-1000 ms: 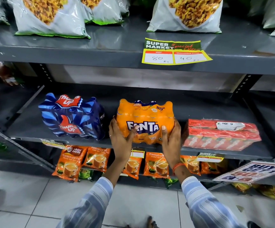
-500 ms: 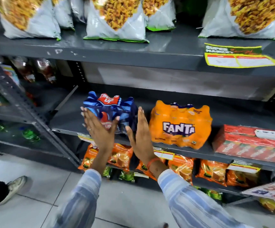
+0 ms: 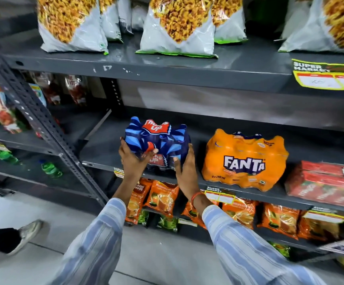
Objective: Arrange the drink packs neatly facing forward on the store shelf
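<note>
— Weight is the first concern from the head view: the blue shrink-wrapped Thums Up bottle pack (image 3: 156, 146) looks heavy with liquid, its film probably slick and soft over hard bottles.

— Where does the person grip it?

— Low at both ends. The left hand (image 3: 133, 159) is spread against its left front corner, the right hand (image 3: 184, 167) flat against its right side, squeezing the pack between them near the front edge of the grey metal middle shelf (image 3: 101, 149).

— Anything in the way?

— The orange Fanta bottle pack (image 3: 244, 160) stands close on the right, label forward, the red juice carton pack (image 3: 323, 182) beyond it. A slanted perforated steel upright (image 3: 43, 124) limits space on the left.
</note>
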